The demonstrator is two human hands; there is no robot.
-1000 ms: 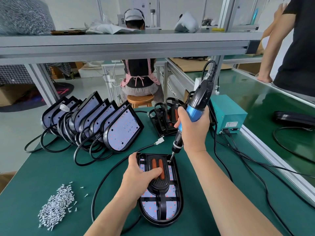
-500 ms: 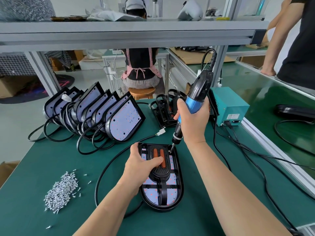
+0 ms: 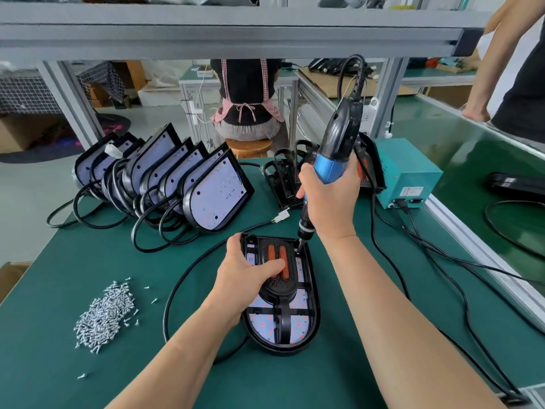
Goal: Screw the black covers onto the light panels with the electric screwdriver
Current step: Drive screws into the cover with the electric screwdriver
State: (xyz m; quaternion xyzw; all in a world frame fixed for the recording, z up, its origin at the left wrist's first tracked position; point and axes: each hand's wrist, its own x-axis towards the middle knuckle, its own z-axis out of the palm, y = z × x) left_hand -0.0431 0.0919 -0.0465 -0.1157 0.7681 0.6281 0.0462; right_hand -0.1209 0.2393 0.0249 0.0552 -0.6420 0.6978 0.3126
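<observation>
Little is moving since the earlier frames: the view is dipping closer to the bench, while the bit of the electric screwdriver point(image 3: 339, 140) is staying planted on the same far right corner of the black cover point(image 3: 278, 287), so this screw is probably still being driven home. The right hand point(image 3: 330, 199) is wrapping all its fingers round the blue grip, holding the tool nearly upright. The left hand point(image 3: 244, 278) is gripping the light panel point(image 3: 315, 308) that lies flat on the green mat point(image 3: 73, 261), fingers curling over its far left edge and thumb pressing across the cover's orange bars. No tray is holding the screws point(image 3: 106, 314); they are lying in a loose heap on the mat, well left of the panel. A cardboard box point(image 3: 11, 276) is showing at the left edge, its inside hidden.
</observation>
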